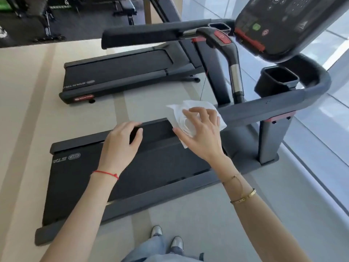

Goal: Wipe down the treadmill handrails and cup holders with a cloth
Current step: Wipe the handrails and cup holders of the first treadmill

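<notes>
White cloth (196,118) under right hand (200,133) | near handrail (264,108) (left hand (120,142) free)

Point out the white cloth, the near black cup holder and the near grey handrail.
white cloth (190,107), head view, upper folds.
near black cup holder (264,86), head view, outer wall.
near grey handrail (264,108), head view, top face.

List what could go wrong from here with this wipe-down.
1. The right hand presses the white cloth with spread fingers at the near handrail's end; the loose cloth may slip off.
2. The thin red cord hanging from the console ends just above the cloth and could snag.
3. The cup holder looks deep; its bottom may get missed.
</notes>
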A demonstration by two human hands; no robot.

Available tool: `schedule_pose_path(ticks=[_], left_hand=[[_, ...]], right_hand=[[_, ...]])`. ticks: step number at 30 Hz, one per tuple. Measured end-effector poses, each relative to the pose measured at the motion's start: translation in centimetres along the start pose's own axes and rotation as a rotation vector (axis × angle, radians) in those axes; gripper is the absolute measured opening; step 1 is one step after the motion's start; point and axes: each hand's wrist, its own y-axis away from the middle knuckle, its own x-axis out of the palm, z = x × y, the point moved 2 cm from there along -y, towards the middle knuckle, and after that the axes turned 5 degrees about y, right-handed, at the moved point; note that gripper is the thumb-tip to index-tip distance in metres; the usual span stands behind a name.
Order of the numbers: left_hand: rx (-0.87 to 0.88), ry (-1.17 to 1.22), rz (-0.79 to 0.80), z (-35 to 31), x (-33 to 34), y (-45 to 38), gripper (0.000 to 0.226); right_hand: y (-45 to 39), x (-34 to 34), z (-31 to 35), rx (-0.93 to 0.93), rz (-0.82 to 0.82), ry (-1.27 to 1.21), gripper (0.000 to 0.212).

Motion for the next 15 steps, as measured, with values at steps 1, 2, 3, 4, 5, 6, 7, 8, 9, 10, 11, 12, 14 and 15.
schedule_pose_path(ticks=[1,2,3,4,5,6,7,8,9,10,11,12,14,15], left_hand=[[-0.004,0.016,0.003,0.1,0.3,-0.2,0.029],[-0.006,0.029,0.004,0.3,0.6,-0.3,0.03],[-0.006,0.037,0.003,0.4,0.9,-0.5,0.031],[-0.004,0.039,0.002,0.6,1.1,-0.6,0.031],[0.0,0.041,0.0,0.7,1.3,-0.7,0.031],[0.003,0.042,-0.004,0.8,1.4,-0.7,0.031],[0.005,0.041,-0.009,0.9,1.5,-0.8,0.031],[0.007,0.038,-0.015,1.0,1.5,-0.8,0.031],[0.011,0.034,-0.018,1.1,1.6,-0.8,0.031],[0.015,0.028,-0.02,1.2,1.7,-0.8,0.031],[0.019,0.023,-0.022,1.2,1.7,-0.7,0.031],[0.026,0.018,-0.025,1.3,1.7,-0.7,0.032],[0.046,0.008,-0.036,1.3,1.8,-0.7,0.036],[0.055,0.002,-0.043,1.4,1.9,-0.7,0.038]], right_hand=[[-0.5,0.1,-0.6,-0.055,0.012,0.062,0.049],[-1.1,0.1,-1.2,-0.091,0.032,0.092,0.048],[-1.6,0.2,-1.8,-0.115,0.054,0.105,0.045],[-2.0,0.4,-2.4,-0.13,0.067,0.123,0.043],[-2.3,0.6,-2.9,-0.134,0.068,0.15,0.043],[-2.6,0.8,-3.3,-0.123,0.058,0.174,0.044],[-2.7,0.8,-3.6,-0.102,0.04,0.194,0.045],[-2.8,0.8,-3.8,-0.077,0.018,0.209,0.045],[-2.6,0.8,-3.7,-0.049,-0.003,0.218,0.045],[-2.3,1.0,-3.3,-0.024,-0.023,0.22,0.044],[-1.8,1.4,-2.5,-0.009,-0.037,0.219,0.043],[-1.2,2.1,-1.2,-0.008,-0.037,0.214,0.043],[0.2,3.7,1.6,-0.029,-0.014,0.208,0.044],[0.6,4.4,2.4,-0.049,-0.009,0.203,0.044]])
